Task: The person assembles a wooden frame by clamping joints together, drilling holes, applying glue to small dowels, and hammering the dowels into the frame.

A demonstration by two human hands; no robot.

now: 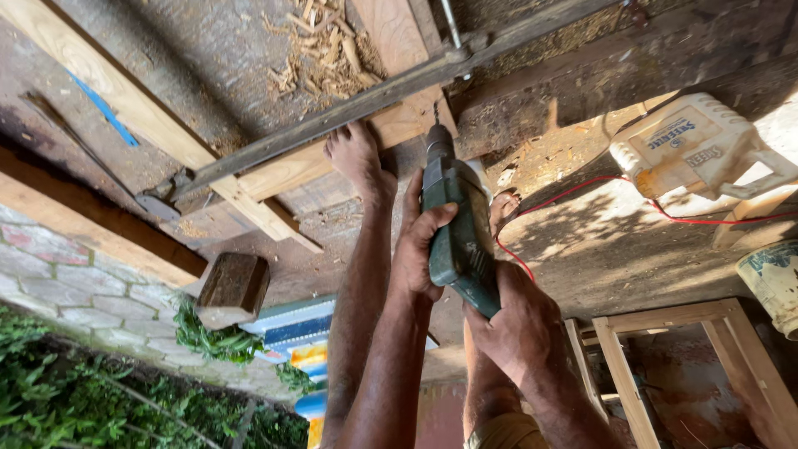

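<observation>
Both my hands hold a green power drill [455, 224]. My left hand [420, 249] wraps around the drill's body. My right hand [519, 320] grips its handle at the back. The drill bit [435, 114] points at a pale wooden plank [399, 125], touching it just beside a long metal bar clamp [332, 116] that crosses the wood. A bare foot [357, 158] presses on the plank left of the bit. The other foot [503, 208] rests on the ground right of the drill.
A red cable [582, 193] runs from the drill across the ground. A white plastic jug [698, 150] lies at the right, a bucket [773, 283] below it. Wood chips [324, 50], a wooden block [233, 287], a wooden frame [665, 333] and plants [83, 399] surround the spot.
</observation>
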